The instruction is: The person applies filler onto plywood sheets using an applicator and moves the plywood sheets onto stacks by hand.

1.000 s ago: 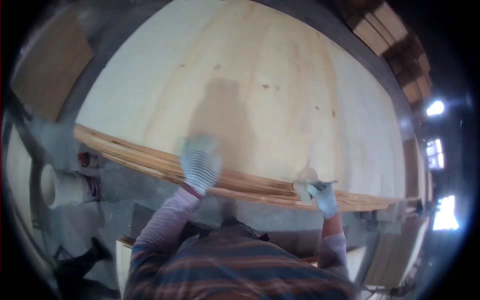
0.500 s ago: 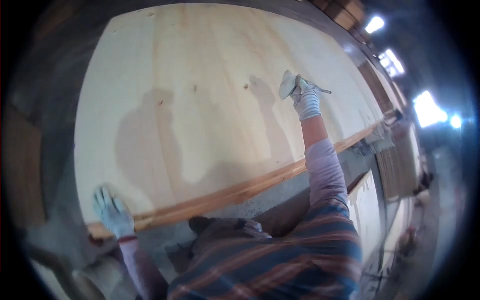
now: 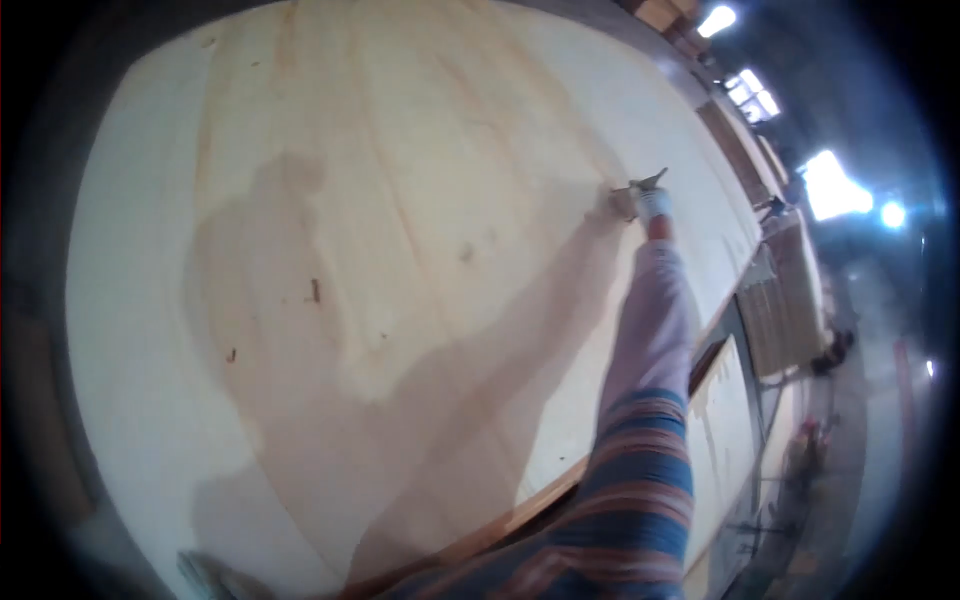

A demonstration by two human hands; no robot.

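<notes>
A broad, pale sheet of plywood (image 3: pixel 440 190) with knots and grain streaks lies in front of me. My right hand (image 3: pixel 653 208), in a striped white glove, is stretched far out over its right side. It is closed on a flat-bladed scraper (image 3: pixel 649 181), whose thin end sticks out beyond the glove; the fingers are mostly hidden. At the lower left edge of the view, my left hand (image 3: pixel 208 578) rests on the sheet near its corner, gloved, blurred and partly cut off, with fingers stretched out. Small dark marks (image 3: pixel 315 291) show on the wood.
My shadow falls across the sheet. To the right stand stacked boards (image 3: pixel 785 315) and another pale panel (image 3: pixel 722 420) below the sheet's edge. Bright windows (image 3: pixel 836 186) shine at the upper right.
My view has leaned forward over the sheet. My right hand has reached farther out to the right with the scraper. The left hand now sits lower, at the view's edge.
</notes>
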